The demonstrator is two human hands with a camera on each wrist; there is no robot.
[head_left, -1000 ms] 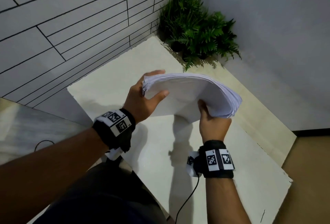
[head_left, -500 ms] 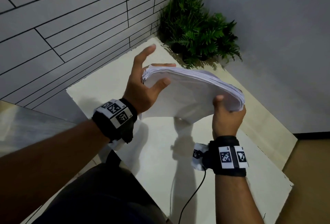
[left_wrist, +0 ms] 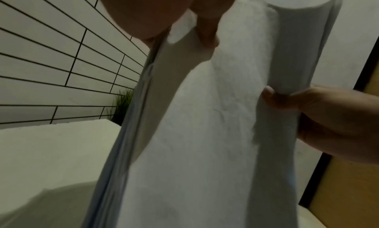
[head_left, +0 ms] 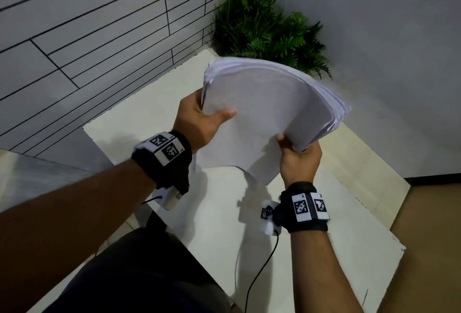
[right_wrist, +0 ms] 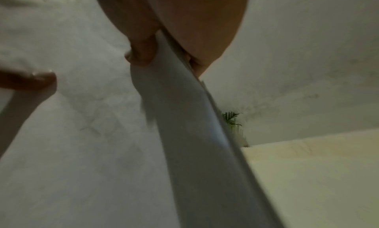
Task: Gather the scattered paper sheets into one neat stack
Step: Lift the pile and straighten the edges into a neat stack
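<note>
The stack of paper (head_left: 269, 113) is blank, with no writing showing, and is held bowed in the air above the table (head_left: 139, 118). The left hand (head_left: 199, 120) pinches its left edge, thumb on top. The right hand (head_left: 299, 160) grips its near right corner. Both wristbands (head_left: 309, 209) carry black-and-white square code tags. A plant (head_left: 264, 28) stands in the corner.

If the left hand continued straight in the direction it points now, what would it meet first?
The left hand points away from the body, toward the corner. Beyond the paper stack it already grips, the first thing in that line looks like the green plant, though depth is hard to judge.
</note>
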